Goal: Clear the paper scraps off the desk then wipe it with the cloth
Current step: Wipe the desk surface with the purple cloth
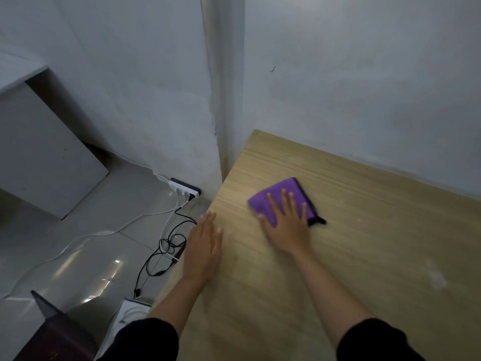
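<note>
A folded purple cloth [279,195] with a dark edge lies on the light wooden desk [377,230], near its far left corner. My right hand [286,225] presses flat on the cloth's near half, fingers spread. My left hand [204,246] lies flat and empty at the desk's left edge, fingers together and pointing away from me. No paper scraps show on the desk; a pale smudge [437,278] marks the wood at the right.
White walls meet in a corner behind the desk. On the tiled floor to the left lie a power strip [184,190] and tangled black and white cables [166,246]. A dark bin [57,332] and a white box [130,316] stand below the desk's left edge.
</note>
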Action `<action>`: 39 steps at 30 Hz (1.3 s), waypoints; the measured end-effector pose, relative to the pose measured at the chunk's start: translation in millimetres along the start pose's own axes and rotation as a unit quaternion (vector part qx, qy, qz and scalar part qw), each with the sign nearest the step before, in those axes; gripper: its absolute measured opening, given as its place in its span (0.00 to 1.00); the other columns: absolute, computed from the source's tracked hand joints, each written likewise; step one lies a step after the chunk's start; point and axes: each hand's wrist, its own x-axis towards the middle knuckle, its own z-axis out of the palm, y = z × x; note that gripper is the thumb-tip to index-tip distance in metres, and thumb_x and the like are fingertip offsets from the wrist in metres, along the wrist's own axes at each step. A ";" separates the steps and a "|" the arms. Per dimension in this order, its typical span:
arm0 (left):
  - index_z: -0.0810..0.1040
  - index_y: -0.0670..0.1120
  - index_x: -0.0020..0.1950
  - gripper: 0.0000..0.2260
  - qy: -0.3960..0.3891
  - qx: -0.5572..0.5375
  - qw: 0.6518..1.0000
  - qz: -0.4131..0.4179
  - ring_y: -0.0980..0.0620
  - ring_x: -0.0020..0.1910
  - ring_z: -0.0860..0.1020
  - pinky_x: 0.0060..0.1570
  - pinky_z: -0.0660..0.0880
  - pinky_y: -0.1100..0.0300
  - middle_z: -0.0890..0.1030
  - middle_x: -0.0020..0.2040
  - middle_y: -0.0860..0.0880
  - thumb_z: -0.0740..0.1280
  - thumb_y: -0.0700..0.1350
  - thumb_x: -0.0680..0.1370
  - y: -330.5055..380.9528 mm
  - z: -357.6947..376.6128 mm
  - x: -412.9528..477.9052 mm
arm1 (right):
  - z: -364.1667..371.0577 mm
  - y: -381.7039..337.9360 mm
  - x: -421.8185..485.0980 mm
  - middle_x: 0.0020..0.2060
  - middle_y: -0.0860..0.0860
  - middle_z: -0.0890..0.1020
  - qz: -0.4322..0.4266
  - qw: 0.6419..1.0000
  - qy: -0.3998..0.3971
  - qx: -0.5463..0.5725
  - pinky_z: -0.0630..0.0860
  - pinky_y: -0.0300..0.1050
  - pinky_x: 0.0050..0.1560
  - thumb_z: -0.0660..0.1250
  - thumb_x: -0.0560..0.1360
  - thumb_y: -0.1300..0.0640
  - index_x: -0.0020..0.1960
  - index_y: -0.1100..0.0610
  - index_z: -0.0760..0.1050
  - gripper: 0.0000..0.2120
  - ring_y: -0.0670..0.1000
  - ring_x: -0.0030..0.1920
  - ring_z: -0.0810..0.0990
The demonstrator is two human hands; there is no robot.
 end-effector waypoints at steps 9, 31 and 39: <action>0.56 0.48 0.75 0.31 -0.032 0.089 0.995 0.015 0.56 0.76 0.49 0.75 0.42 0.56 0.56 0.76 0.50 0.39 0.58 0.74 35.4 27.8 59.4 | -35.1 29.3 39.7 0.56 0.62 0.80 -0.004 0.963 0.250 0.105 0.63 0.62 0.65 0.57 0.73 0.53 0.56 0.63 0.77 0.19 0.65 0.62 0.73; 0.47 0.55 0.75 0.22 -0.084 0.170 0.982 -0.017 0.51 0.76 0.41 0.75 0.41 0.50 0.44 0.77 0.48 0.48 0.49 0.82 53.8 68.7 99.4 | -55.3 118.3 91.8 0.51 0.70 0.79 0.078 0.967 0.235 0.058 0.68 0.63 0.62 0.55 0.75 0.54 0.52 0.66 0.74 0.17 0.66 0.56 0.77; 0.52 0.51 0.75 0.35 -0.049 0.128 0.991 -0.006 0.52 0.76 0.45 0.74 0.41 0.51 0.50 0.77 0.49 0.37 0.57 0.68 38.6 51.3 27.6 | 11.1 6.7 -20.6 0.64 0.56 0.75 -0.211 0.977 0.034 0.013 0.55 0.54 0.68 0.55 0.74 0.47 0.65 0.54 0.72 0.23 0.57 0.66 0.71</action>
